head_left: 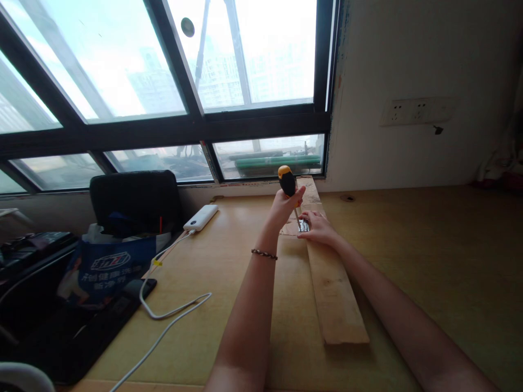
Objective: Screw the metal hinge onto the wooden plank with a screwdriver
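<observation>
Wears a narrow bracelet (264, 254) around the lower end of the left forearm (251, 305), near the left hand (287, 204). Alternates dark, almost black stretches with small paler ones along that band; looks either braided or beaded, too small to tell which. Goes bare-armed otherwise, along the left forearm and the right forearm (392, 299) alike, as far as visible. Has slim forearms, tapering smoothly toward the wrists, and ungloved fingers on both the left hand and the right hand (321, 228).
</observation>
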